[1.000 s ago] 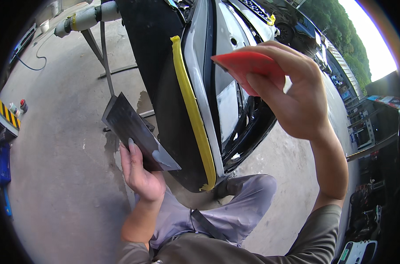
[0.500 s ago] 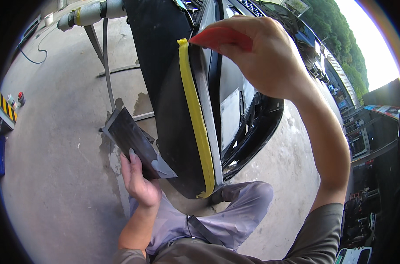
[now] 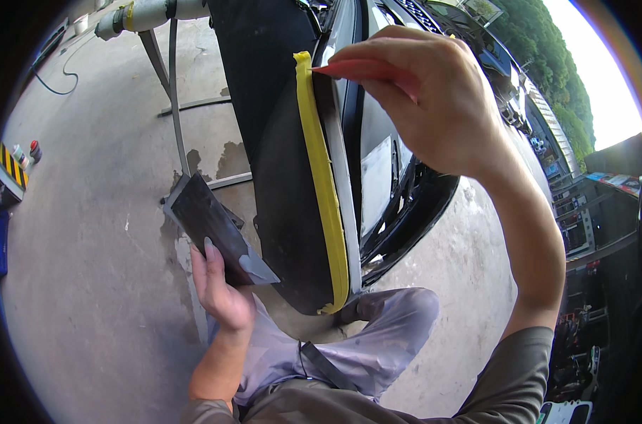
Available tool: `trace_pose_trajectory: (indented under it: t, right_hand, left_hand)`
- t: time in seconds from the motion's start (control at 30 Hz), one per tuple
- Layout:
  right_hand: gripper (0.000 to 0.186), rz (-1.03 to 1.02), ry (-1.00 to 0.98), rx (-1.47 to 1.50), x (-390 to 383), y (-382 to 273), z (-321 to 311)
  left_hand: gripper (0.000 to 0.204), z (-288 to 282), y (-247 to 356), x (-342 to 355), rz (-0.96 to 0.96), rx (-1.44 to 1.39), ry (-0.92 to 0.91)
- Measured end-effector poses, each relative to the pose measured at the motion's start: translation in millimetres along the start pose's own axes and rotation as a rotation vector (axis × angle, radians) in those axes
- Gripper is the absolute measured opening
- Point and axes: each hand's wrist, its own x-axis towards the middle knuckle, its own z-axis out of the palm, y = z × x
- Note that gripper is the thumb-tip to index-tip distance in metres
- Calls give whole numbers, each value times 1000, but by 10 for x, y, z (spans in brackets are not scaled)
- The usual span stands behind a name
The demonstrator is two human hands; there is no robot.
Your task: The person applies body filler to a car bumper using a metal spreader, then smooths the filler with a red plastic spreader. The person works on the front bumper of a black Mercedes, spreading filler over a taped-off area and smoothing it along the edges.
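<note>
My right hand (image 3: 451, 113) pinches a red putty spreader (image 3: 363, 68), its tip at the upper end of a yellow masking tape strip (image 3: 319, 177). The tape runs down the edge of a large black car body panel (image 3: 282, 191). Beside it lies a grey band (image 3: 343, 184) along the panel's rim. Whether the spreader touches the surface I cannot tell. Lower left, my left hand (image 3: 223, 297) grips a dark flat mixing board (image 3: 208, 219), held tilted. A smear of light grey putty (image 3: 256, 267) sits on the board's lower right corner.
A metal stand (image 3: 172, 92) with a padded bar (image 3: 140, 18) is at the panel's far left. Bottles (image 3: 20, 155) and a yellow-black striped object (image 3: 11, 169) stand at the left edge. Another dark car part (image 3: 420, 219) lies to the right of the panel.
The spreader has turned to show a thinner edge, and my right hand is slightly lower and to the right in view. The panel has shifted a little right in the picture.
</note>
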Motion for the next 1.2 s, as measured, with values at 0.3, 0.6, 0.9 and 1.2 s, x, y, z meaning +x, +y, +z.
trace_pose_trajectory:
  t: [0.3,0.6,0.9,1.2]
  right_hand:
    - [27,12,-34,88,-133,-121,-211]
    - [31,-86,-37,94,-308,-299,-111]
    - [24,150,52,-26,83,48,-201]
    - [28,210,-102,156,284,-139,-317]
  left_hand:
    - [34,14,-76,-5,-26,22,114]
    - [34,-48,-59,-17,-25,48,105]
    - [35,-55,-99,-64,-11,38,106]
    - [35,-152,-111,-71,-57,77,236]
